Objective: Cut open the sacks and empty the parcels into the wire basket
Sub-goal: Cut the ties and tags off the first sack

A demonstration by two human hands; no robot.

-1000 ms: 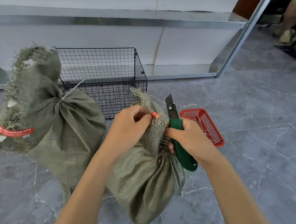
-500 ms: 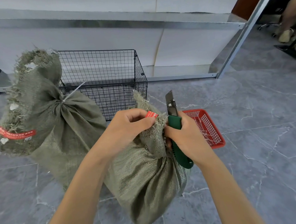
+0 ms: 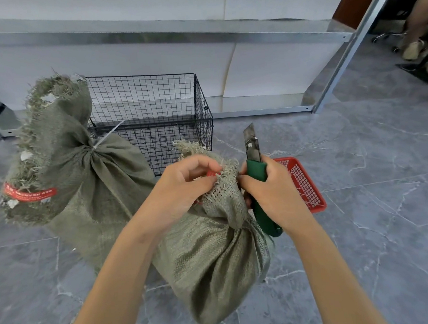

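A small green woven sack (image 3: 214,259) stands tied on the floor in front of me. My left hand (image 3: 184,186) pinches the frayed top flap of this sack above the tie, by a red label. My right hand (image 3: 272,190) grips a green utility knife (image 3: 256,174) with its blade pointing up, right beside the sack's neck. A larger green sack (image 3: 78,180), closed with a white zip tie, stands to the left. The black wire basket (image 3: 155,120) sits behind both sacks; no parcels show inside it.
A red plastic tray (image 3: 304,184) lies on the grey tiled floor just right of my right hand. Metal shelving (image 3: 333,79) runs along the back. A seated person's legs (image 3: 420,24) show at the far right.
My left hand has shifted its pinch along the sack's top flap. The right hand has lifted the knife slightly beside the neck. The sack leans a little differently.
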